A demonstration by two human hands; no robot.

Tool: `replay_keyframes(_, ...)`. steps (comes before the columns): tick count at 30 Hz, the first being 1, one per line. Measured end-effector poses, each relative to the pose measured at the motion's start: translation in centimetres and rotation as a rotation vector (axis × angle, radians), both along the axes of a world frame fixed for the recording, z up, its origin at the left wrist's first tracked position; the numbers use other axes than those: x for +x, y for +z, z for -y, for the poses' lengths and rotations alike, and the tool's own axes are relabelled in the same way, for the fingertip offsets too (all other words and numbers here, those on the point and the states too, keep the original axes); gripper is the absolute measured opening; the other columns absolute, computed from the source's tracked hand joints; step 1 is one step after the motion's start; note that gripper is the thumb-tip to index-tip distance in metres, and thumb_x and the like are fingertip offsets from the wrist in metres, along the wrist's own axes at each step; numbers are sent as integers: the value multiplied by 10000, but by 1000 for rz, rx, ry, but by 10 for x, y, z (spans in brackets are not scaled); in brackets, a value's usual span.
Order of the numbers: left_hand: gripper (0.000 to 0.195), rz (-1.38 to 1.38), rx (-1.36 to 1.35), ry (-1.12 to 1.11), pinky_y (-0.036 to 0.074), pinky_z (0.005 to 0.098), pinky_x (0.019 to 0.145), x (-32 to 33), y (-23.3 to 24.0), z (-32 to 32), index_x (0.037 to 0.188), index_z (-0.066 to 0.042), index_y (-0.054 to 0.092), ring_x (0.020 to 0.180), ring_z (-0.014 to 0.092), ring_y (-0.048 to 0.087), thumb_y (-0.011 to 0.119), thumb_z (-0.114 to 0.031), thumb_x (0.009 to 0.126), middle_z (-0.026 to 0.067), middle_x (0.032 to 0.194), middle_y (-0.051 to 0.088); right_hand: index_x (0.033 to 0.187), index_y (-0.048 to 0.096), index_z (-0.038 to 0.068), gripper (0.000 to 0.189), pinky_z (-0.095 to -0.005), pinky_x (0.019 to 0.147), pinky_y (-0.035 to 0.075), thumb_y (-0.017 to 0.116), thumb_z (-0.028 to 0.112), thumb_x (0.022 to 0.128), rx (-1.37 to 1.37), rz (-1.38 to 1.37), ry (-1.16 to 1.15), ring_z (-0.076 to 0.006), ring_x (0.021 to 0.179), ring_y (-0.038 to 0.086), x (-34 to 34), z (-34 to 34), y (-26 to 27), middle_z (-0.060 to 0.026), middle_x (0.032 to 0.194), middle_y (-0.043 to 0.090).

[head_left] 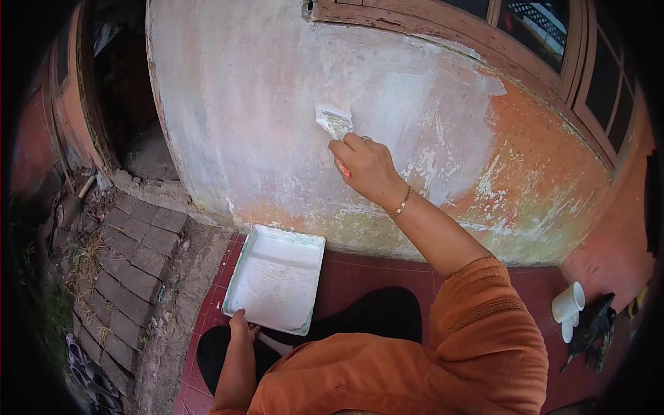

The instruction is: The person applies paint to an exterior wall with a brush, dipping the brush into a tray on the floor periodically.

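Observation:
My right hand grips a flat paintbrush by its handle, whose reddish end shows below the fist. White paint coats the bristles, which press against the plaster wall. Thin, streaky white covers much of that wall; bare orange and greenish patches show at the lower right. A white paint tray with green-stained edges lies in front of me, against the foot of the wall. White paint spreads over its ribbed bottom. At its near left corner my left hand holds the rim, thumb on top and fingers partly hidden.
Red floor tiles run under my crossed legs. A white cup and black gloves lie at the right. A wooden window frame juts above the wall. Paving blocks, shoes and a doorway are at the left.

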State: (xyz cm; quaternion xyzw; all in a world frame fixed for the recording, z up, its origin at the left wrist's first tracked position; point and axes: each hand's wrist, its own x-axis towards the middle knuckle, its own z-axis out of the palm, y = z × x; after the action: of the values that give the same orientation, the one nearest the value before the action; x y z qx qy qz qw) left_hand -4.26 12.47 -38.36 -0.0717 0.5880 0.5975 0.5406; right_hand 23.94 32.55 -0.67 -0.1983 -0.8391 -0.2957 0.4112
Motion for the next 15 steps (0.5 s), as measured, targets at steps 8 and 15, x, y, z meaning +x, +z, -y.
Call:
replay_keyframes(8, 513, -67, -81, -13, 351, 561, 991, 2, 1, -2, 1356, -41, 377, 1122, 405, 515, 470, -282, 913, 202, 1250, 514, 925, 612, 115, 259, -333, 509, 463, 639, 42, 677, 331, -218, -146, -224, 585, 547, 49, 0, 68, -53, 731, 471)
replay_keyframes(15, 504, -56, -67, 1, 368, 560, 973, -2, -3, -2, 1343, -40, 396, 1086, 390, 531, 475, -286, 910, 191, 1232, 529, 871, 574, 90, 209, -337, 549, 478, 628, 62, 671, 194, 22, -168, -233, 671, 564, 50, -34, 4, -72, 780, 475)
